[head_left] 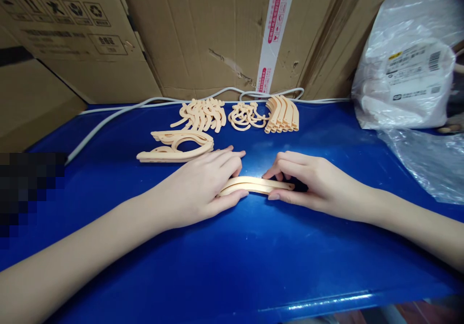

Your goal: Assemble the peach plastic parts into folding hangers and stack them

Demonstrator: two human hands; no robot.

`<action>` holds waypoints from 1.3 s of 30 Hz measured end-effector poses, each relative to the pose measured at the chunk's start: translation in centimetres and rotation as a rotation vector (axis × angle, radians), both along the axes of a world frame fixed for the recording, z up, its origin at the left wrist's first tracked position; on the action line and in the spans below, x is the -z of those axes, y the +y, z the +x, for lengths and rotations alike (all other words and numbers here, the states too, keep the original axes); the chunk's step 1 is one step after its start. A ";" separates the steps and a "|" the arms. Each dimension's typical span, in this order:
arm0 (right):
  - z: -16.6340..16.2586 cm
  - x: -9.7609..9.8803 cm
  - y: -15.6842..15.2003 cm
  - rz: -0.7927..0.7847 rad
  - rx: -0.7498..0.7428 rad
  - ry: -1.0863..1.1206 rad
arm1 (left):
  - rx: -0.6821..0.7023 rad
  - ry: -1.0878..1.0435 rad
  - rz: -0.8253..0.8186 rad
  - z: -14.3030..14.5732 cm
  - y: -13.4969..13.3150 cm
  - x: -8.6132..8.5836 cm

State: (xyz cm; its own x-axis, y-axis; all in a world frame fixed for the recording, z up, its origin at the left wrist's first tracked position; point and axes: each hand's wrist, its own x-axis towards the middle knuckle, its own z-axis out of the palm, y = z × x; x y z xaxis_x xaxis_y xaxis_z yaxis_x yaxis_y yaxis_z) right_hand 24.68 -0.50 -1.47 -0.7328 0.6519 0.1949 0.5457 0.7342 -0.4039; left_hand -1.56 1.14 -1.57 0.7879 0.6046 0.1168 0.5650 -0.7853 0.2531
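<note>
Hands, left [213, 180] and right [308, 180], pinched narrowly round beige piece [255, 186]: slim, gently curved, lengthwise line, holed end.

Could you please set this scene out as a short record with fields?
Left hand: left hand gripping one end of a curved beige piece
Right hand: right hand pinching the same piece near its other end
Behind left hand: beige stack
Farther back: beige S-shaped pieces, hooks, curved bars
Surface: blue table
Background: cardboard
Far right: plastic bag

Both hands [212, 181] [311, 179] in pinch grips
</note>
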 end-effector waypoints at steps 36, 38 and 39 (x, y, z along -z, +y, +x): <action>-4.0 -1.5 12.4 0.365 0.448 -0.321 | 0.033 -0.126 0.065 -0.5 -0.2 0.7; -3.9 -1.6 12.6 0.344 0.499 -0.205 | 0.031 -0.104 0.052 -0.5 -0.2 0.6; -3.9 -1.8 12.6 0.337 0.501 -0.141 | 0.029 -0.095 0.048 -0.4 -0.2 0.5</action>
State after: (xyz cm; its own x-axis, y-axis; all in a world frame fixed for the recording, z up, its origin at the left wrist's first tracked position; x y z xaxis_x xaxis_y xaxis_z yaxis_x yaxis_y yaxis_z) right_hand 20.81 12.11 0.31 -0.3877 0.8425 0.3739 0.8881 0.4501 -0.0932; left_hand -1.98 0.93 -2.11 0.7890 0.5735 0.2201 0.5169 -0.8135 0.2666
